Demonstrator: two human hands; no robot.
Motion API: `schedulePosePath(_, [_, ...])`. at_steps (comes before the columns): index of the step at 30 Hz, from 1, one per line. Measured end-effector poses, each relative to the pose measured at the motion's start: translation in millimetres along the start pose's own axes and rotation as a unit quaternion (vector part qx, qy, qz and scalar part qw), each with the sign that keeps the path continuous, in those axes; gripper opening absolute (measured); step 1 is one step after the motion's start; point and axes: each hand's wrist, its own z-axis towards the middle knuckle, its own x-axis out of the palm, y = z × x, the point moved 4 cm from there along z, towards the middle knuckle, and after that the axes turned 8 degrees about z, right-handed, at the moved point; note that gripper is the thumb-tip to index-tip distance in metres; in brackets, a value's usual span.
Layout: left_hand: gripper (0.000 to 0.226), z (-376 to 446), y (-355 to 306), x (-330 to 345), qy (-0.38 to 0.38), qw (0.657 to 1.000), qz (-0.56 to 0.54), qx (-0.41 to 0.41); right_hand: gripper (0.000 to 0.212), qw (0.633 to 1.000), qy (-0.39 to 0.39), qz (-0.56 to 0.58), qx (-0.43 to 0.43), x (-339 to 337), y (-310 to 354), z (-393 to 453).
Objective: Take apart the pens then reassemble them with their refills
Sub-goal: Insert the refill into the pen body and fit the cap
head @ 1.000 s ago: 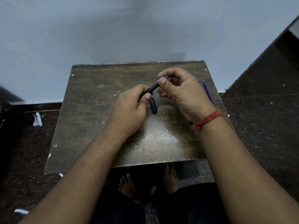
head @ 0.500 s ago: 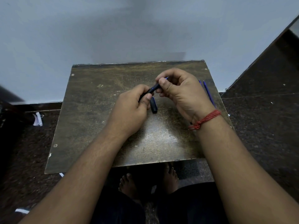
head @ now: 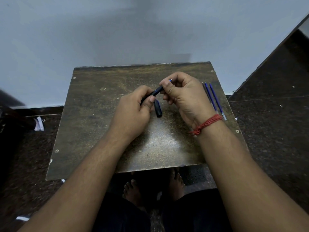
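A dark pen [head: 156, 92] slants up to the right above the middle of the worn brown board [head: 93, 124]. My left hand [head: 133, 111] grips its lower barrel. My right hand [head: 182, 94] pinches its front section with thumb and fingers, and the blue tip pokes out past them. A dark pen cap [head: 158, 109] lies on the board just below the pen, between my hands. Three thin refills [head: 213, 99], two blue and one dark, lie side by side on the board at the right, partly behind my right wrist.
The board stands on a dark speckled floor against a pale wall [head: 117, 30]. Scraps of paper [head: 39, 123] lie on the floor at the left. My bare feet [head: 133, 190] show under the board's near edge.
My right-hand fingers have shifted slightly on the pen's front end. The pen, the cap and my left hand stay about where they were.
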Motion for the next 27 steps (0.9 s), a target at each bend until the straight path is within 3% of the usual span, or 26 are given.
schedulePosePath(6, [0.01,-1,1,-2,-0.037,0.999,0.026,0.007,0.023,0.998,-0.04,0.032,0.033,7,-3,-4])
schedulePosePath(11, [0.005,1,3,-3,-0.044,0.998,0.032,-0.008,0.015,0.999,-0.042,0.006,0.029,8,-2,-3])
schedulePosePath(14, [0.005,2,8,-7,-0.054,0.997,0.022,-0.044,0.016,0.985,-0.064,-0.162,0.008,3,2,-1])
schedulePosePath(18, [0.007,2,17,-11,-0.077,0.994,0.007,-0.078,0.022,0.878,-0.014,-0.478,-0.011,11,3,-6])
schedulePosePath(21, [0.007,3,17,-11,-0.081,0.993,0.012,-0.084,0.027,0.815,0.032,-0.579,-0.026,24,-9,-11])
schedulePosePath(24, [0.008,3,18,-10,-0.078,0.993,0.013,-0.084,0.022,0.806,0.04,-0.59,-0.034,28,-12,-12])
schedulePosePath(27, [0.008,3,19,-9,-0.073,0.994,0.014,-0.084,0.021,0.843,0.026,-0.537,-0.028,25,-7,-7])
